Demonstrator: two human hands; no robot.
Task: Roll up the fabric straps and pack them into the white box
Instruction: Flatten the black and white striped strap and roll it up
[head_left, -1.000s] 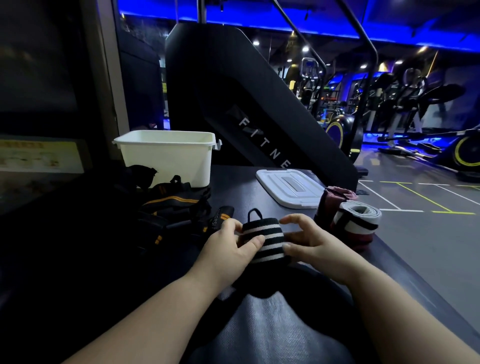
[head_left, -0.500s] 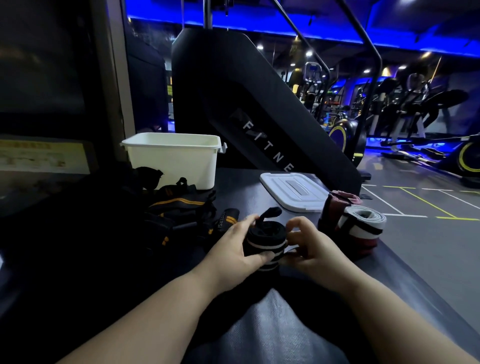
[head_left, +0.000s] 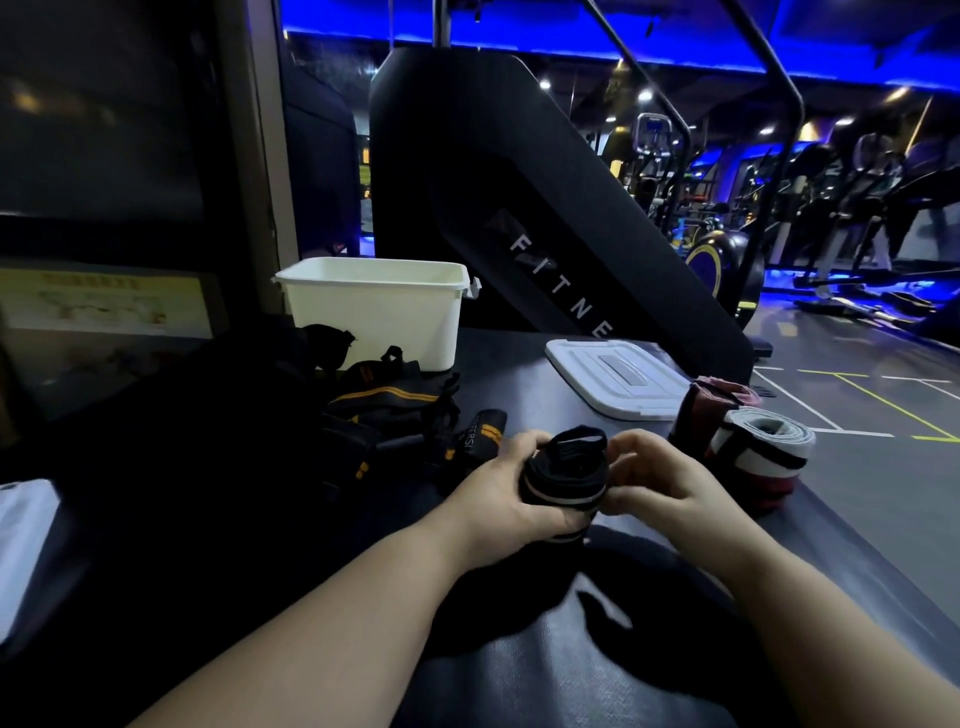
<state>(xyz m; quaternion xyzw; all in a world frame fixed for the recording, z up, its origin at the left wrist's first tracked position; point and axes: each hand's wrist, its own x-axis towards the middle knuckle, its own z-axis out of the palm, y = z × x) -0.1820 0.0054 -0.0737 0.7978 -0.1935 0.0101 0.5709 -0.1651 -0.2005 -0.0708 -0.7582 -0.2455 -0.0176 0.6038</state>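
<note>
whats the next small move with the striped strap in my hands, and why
Probably wind the last turn tight. The left hand grips the striped strap, mostly rolled, and the right hand pinches its side, but a short striped end seems to hang below. The white box stands open behind, its lid off, ready afterwards.

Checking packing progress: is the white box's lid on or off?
Off. The white box stands open-topped, and its lid lies flat on the table beside it.
</note>
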